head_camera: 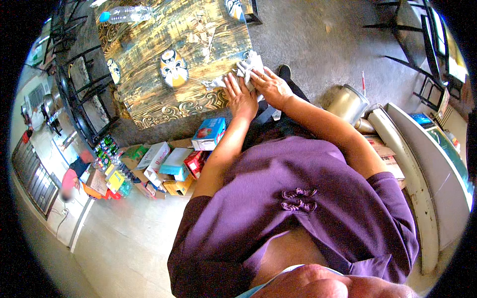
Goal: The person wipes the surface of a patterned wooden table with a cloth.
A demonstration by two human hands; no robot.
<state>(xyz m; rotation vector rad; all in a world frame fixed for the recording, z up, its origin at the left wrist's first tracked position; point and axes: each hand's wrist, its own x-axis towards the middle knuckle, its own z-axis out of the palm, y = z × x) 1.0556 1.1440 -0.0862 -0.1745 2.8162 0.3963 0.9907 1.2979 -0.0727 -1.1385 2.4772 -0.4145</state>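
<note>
A white crumpled cloth (249,65) lies at the near right corner of a table (149,89) with a printed wood-grain top. My left hand (242,100) is palm down on the cloth, its fingers stretched forward and part of the cloth showing to its left. Close beside it, my right hand (271,88) presses on the bunched part of the cloth, fingers bent slightly over it. The tabletop bears painted opera masks (174,69) and scroll patterns. Near its far left corner a clear plastic bottle (130,15) with a blue cap lies on its side.
Cardboard boxes (154,158) and a blue box (209,134) stand left of my body. Black metal frames (87,97) are beyond the table's left side. A metal bucket (347,104) stands on the floor to the right, near a white panel (439,164). Another person (70,180) is at far left.
</note>
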